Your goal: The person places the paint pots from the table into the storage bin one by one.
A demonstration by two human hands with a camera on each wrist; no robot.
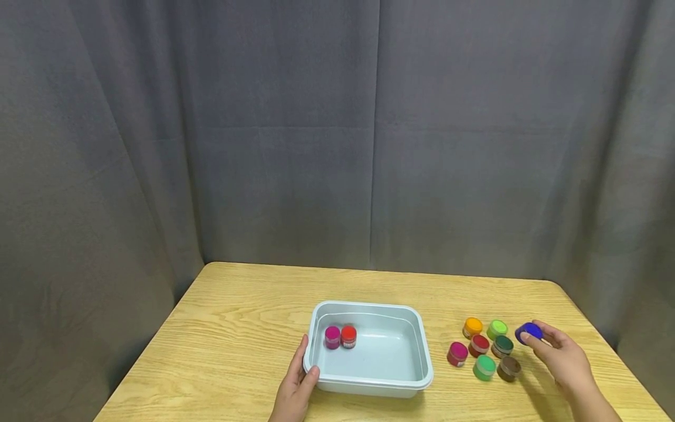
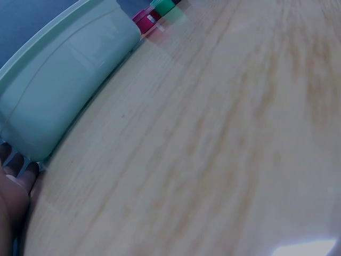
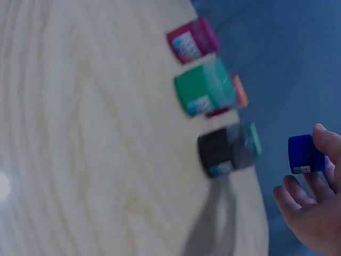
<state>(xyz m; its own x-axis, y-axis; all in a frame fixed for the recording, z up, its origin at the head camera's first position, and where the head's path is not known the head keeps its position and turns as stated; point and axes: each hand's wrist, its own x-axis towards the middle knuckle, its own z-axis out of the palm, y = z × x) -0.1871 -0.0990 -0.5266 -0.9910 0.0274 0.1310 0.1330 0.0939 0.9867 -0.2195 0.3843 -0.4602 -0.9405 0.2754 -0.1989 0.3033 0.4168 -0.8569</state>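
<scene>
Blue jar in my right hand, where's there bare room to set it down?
In the tray, the floor right of the red jar is bare. On the table, the stretch from your left hand to the left edge is bare, as is the strip behind the tray. It's crowded right of the tray, where seven jars stand close together.

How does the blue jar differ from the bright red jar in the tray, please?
The blue jar is pinched by the right grip, while the bright red jar is not held.
The blue jar is raised off the table; the bright red jar stands upright in the tray.
The blue jar is deep blue, the bright red jar red.
Both are small, squat, round jars.
</scene>
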